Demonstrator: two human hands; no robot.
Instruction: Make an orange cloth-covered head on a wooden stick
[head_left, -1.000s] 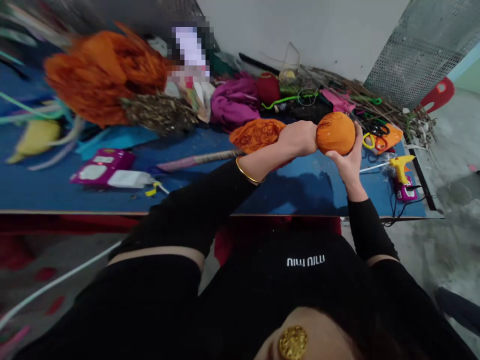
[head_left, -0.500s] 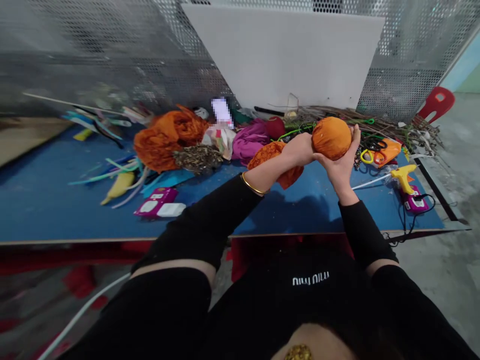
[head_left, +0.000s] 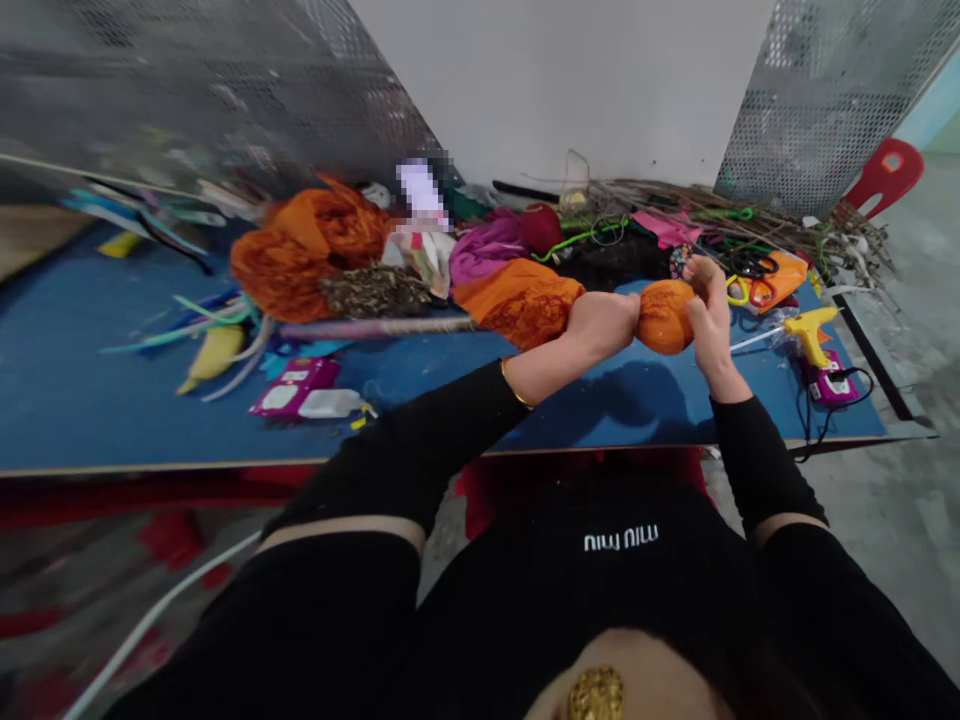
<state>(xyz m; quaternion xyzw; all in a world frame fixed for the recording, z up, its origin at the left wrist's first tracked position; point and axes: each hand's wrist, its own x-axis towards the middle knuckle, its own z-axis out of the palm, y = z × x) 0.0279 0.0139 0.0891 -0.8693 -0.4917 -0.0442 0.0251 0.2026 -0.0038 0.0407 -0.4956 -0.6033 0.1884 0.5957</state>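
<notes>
An orange cloth-wrapped ball [head_left: 662, 316] is held over the blue table [head_left: 112, 400]. My left hand [head_left: 604, 322] is closed round the gathered neck of the cloth, just left of the ball. The loose orange cloth tail [head_left: 525, 300] spreads out to the left of that hand. My right hand [head_left: 708, 310] is wrapped against the right side of the ball, fingers curled over its top.
A yellow glue gun [head_left: 806, 330] and scissors [head_left: 750, 285] lie at the right. Orange fabric [head_left: 300, 250], magenta fabric [head_left: 487, 250], a red ball [head_left: 541, 226], twigs [head_left: 750, 210] and a pink packet [head_left: 296, 385] crowd the table. A red chair [head_left: 889, 170] stands beyond.
The ball has come down from head height toward the table. My right hand has turned from cupping it underneath to gripping its side. The camera view has swung.
</notes>
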